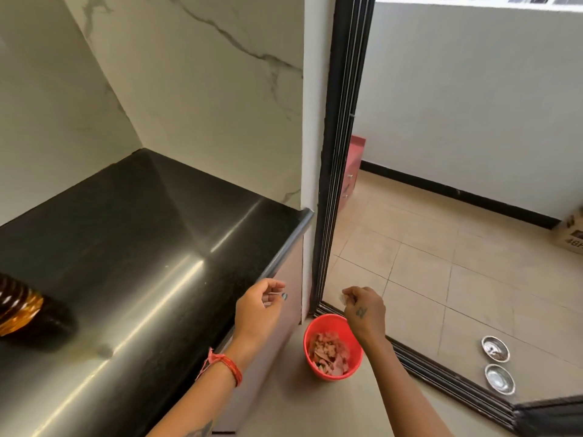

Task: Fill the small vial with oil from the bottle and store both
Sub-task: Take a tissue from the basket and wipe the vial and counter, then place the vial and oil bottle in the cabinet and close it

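A dark amber bottle point(22, 313) with ribbed sides sits on the black countertop point(151, 247) at the far left, cut off by the frame edge. No small vial is in view. My left hand point(258, 310) hovers over the counter's front edge, fingers curled and pinching a thin white strip point(273, 292). My right hand point(362, 310) is held above a red bin point(331, 373) on the floor, its fingertips pinched on a small whitish scrap point(342, 299).
The red bin holds pinkish scraps. A wet smear point(104, 351) marks the counter near the bottle. A black sliding-door frame point(334, 184) stands right of the counter. Two steel bowls point(495, 350) and a cardboard box point(571, 234) are on the tiled floor beyond.
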Demonstrator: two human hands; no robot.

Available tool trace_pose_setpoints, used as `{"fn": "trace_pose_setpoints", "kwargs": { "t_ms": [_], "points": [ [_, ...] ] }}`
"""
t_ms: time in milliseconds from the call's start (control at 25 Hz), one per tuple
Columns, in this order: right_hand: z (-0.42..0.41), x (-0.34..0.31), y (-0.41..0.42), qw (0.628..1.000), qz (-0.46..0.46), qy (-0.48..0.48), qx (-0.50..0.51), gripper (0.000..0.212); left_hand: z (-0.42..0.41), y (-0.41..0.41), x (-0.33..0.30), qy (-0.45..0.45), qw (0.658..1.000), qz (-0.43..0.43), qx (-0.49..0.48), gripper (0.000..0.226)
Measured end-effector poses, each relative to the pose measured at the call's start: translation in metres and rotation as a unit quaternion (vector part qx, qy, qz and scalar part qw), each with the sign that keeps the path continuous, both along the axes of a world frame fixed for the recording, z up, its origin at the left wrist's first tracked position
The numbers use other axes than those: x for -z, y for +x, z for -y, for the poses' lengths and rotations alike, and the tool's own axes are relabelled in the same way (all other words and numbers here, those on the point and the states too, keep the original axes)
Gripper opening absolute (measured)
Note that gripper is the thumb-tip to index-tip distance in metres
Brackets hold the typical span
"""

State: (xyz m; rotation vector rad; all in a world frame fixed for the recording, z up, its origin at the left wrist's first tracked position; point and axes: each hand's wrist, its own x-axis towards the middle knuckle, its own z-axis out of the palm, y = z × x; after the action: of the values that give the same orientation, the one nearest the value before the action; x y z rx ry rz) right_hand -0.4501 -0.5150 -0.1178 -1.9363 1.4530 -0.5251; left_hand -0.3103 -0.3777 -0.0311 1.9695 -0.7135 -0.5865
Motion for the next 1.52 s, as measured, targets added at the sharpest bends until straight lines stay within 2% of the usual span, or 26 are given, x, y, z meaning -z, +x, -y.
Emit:
{"fn": "trace_pose_setpoints", "kwargs": {
  "t_ms": [120,240,480,560,680,880,1040,1280,1400,1520],
  "points": [
    [0.006,0.014,-0.008,0.999,-0.033,0.012,0.007,0.027,0.009,-0.004,0.002,0.009,1.000,0.000,0.011,0.019],
    [0.002,0.012,-0.006,1.000,-0.023,0.001,0.008,0.027,0.009,-0.003,0.001,0.004,1.000,-0.002,0.012,0.019],
    [-0.029,-0.027,0.033,0.989,0.105,-0.084,-0.059,0.025,-0.020,0.014,-0.014,-0.045,0.998,-0.007,-0.051,0.025],
    [-0.047,-0.048,0.060,0.980,0.134,-0.105,-0.102,0.033,-0.037,0.024,-0.023,-0.069,0.994,0.003,-0.081,0.029],
    [-0.080,-0.082,0.103,0.966,0.165,-0.084,-0.178,0.048,-0.069,0.043,-0.041,-0.117,0.982,0.057,-0.138,0.038],
    [-0.137,-0.137,0.164,0.915,0.216,-0.107,-0.323,0.067,-0.134,0.077,-0.081,-0.192,0.935,0.157,-0.252,0.048],
    [-0.193,-0.179,0.208,0.865,0.279,-0.100,-0.405,0.068,-0.196,0.101,-0.117,-0.245,0.889,0.211,-0.325,0.053],
    [-0.271,-0.246,0.257,0.800,0.354,-0.086,-0.477,0.065,-0.281,0.129,-0.174,-0.272,0.828,0.294,-0.393,0.057],
    [-0.305,-0.293,0.276,0.766,0.395,-0.107,-0.496,0.063,-0.316,0.145,-0.211,-0.275,0.805,0.329,-0.410,0.062],
    [-0.331,-0.346,0.295,0.736,0.432,-0.147,-0.500,0.072,-0.340,0.163,-0.257,-0.280,0.782,0.379,-0.408,0.065]
  ]
}}
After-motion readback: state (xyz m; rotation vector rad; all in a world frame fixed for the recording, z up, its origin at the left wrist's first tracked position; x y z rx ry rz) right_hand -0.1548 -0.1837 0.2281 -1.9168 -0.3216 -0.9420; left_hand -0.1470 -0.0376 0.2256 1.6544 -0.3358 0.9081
